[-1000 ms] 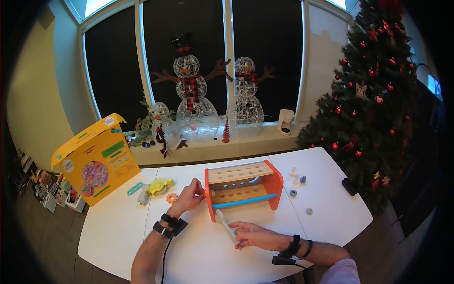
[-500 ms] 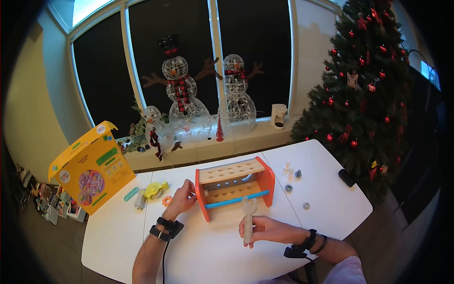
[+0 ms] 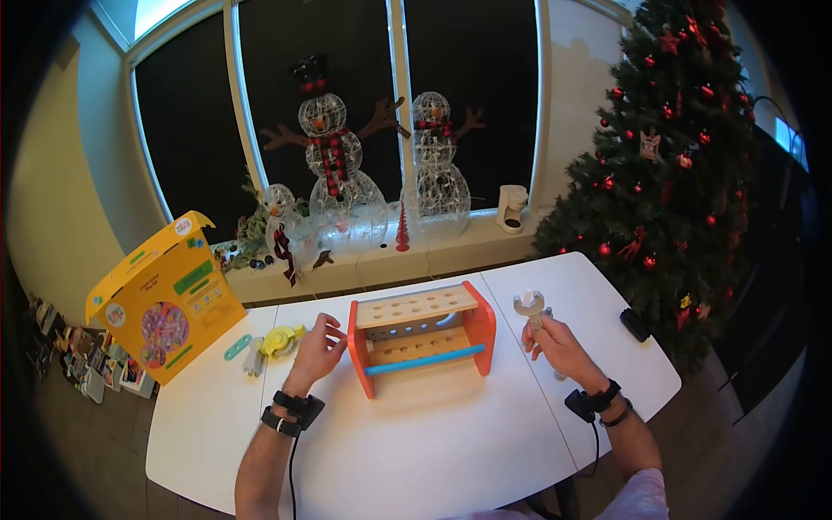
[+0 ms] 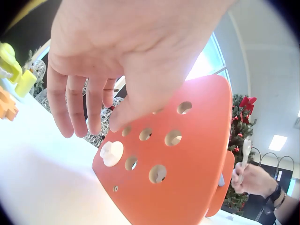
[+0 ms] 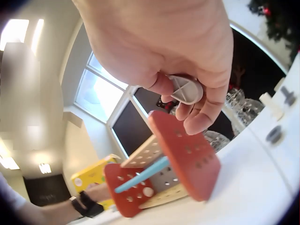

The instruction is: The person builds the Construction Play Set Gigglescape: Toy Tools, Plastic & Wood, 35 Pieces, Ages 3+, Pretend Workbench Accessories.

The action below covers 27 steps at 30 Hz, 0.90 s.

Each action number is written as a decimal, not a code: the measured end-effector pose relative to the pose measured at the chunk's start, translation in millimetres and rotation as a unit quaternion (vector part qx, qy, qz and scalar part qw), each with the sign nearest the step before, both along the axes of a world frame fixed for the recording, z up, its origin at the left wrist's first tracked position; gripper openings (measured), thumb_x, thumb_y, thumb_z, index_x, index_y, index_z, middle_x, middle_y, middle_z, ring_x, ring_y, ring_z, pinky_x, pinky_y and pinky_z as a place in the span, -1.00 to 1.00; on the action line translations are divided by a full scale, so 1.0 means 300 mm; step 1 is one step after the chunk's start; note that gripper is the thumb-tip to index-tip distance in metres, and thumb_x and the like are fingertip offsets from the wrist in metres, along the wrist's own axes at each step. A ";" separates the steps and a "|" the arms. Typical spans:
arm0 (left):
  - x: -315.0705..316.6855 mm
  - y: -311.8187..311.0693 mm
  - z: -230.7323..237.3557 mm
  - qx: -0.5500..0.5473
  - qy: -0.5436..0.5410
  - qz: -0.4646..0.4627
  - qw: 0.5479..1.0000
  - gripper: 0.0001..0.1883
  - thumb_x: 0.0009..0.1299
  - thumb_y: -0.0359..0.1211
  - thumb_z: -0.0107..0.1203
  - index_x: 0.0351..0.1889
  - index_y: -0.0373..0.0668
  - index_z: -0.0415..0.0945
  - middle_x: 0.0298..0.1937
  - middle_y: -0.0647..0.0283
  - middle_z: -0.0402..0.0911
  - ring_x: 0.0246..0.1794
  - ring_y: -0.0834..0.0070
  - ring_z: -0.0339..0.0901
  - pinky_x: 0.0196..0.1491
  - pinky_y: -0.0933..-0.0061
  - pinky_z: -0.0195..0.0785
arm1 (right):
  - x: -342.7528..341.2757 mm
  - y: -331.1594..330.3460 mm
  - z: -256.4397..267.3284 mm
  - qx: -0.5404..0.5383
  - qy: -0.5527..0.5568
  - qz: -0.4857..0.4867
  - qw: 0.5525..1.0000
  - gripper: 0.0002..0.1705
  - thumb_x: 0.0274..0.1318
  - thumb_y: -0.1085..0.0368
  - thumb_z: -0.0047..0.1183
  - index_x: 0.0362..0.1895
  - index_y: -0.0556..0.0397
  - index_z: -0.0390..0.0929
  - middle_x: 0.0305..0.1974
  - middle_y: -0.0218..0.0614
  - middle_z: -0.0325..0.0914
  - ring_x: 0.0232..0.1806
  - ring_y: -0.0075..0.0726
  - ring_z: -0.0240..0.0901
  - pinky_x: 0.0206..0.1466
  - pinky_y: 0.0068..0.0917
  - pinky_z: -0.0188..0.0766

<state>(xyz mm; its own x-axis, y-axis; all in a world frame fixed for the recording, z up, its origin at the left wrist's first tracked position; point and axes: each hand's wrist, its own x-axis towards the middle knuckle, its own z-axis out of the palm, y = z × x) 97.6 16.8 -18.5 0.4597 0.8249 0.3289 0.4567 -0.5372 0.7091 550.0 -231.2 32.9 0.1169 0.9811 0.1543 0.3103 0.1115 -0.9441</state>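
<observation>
Dark window panes stand behind the sill, where wire snowmen line up beside a white coffee maker, and a Christmas tree with red baubles rises at the right. In front of me is a white table, with a toy workbench upright near its middle: orange-red side panels, pale wooden boards full of holes, and a blue bar along the front. My right hand is off to the bench's right, gripping a pale toy wrench by its handle, the forked end raised above my fingers. My left hand holds nothing; its fingers are loosely bent just beside the bench's left panel, and I can't tell whether they touch it. A white bolt head sits in one of that panel's holes. Left of that hand lie a yellow toy piece, a grey piece, a teal strip and an orange gear, with a yellow box standing beyond them. Past the bench on the right are a pale peg, a grey bolt and a dark grey nut.
</observation>
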 end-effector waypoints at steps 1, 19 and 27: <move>-0.005 -0.010 0.025 0.003 -0.007 0.018 1.000 -0.59 0.52 -0.43 0.37 0.20 -0.21 0.39 -0.03 0.05 0.85 -0.17 0.22 0.87 -0.16 0.21 0.68 | 0.037 0.025 -0.027 0.004 -0.082 -0.041 0.996 -0.78 0.65 0.30 -0.15 0.00 0.13 0.53 -0.18 -0.29 0.64 -0.17 -0.39 0.63 -0.14 -0.33 0.64; -0.003 -0.270 0.408 0.028 -0.135 0.086 0.987 -0.56 0.52 -0.40 0.44 0.23 -0.21 0.44 0.10 0.13 0.76 -0.01 0.36 0.78 -0.06 0.33 0.69 | 0.120 0.174 -0.213 0.013 -0.422 -0.102 0.901 -0.71 0.14 0.52 0.27 -0.08 0.18 0.47 -0.13 0.09 0.70 0.01 0.43 0.63 0.07 0.22 0.57; 0.041 -0.374 0.474 0.057 -0.138 0.048 0.988 -0.62 0.52 -0.39 0.44 0.17 -0.22 0.52 0.08 0.16 0.79 -0.01 0.42 0.78 -0.12 0.37 0.73 | 0.062 0.120 -0.036 0.014 -0.325 -0.164 0.931 -0.61 0.21 0.38 0.52 -0.07 0.19 0.52 -0.15 0.02 0.79 -0.06 0.16 0.81 0.01 -0.10 0.73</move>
